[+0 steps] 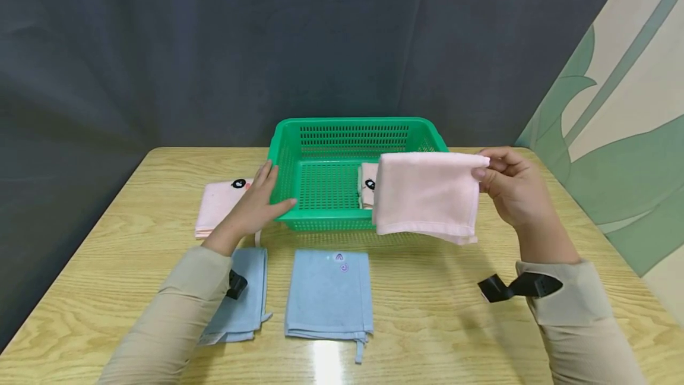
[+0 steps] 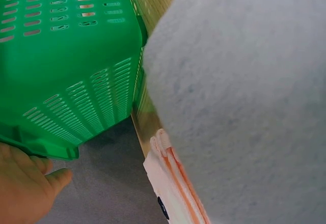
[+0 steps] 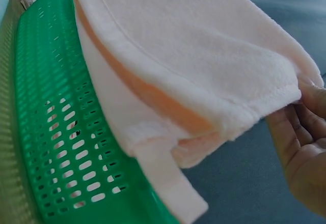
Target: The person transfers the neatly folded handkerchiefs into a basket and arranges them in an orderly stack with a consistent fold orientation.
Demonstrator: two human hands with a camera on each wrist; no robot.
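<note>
My right hand (image 1: 510,186) pinches a folded pink towel (image 1: 427,195) by its upper right corner, between thumb and fingers. The towel hangs in front of the right part of a green plastic basket (image 1: 326,214) and hides that part. In the right wrist view, a loop tab (image 3: 170,183) dangles from the towel's edge beside the perforated basket wall. Another folded pink towel (image 1: 367,186), with a cartoon eye, lies inside the basket, partly covered. My left hand (image 1: 256,204) rests at the basket's front left corner, fingers extended along the rim and thumb spread over the front edge.
Left of the basket lies a folded pink towel (image 1: 219,204), partly behind my left hand. Two folded blue towels lie nearer: one blue towel (image 1: 251,290) beneath my left forearm, another blue towel (image 1: 328,296) in front of the basket. A dark curtain (image 1: 342,34) hangs behind the wooden table (image 1: 427,325).
</note>
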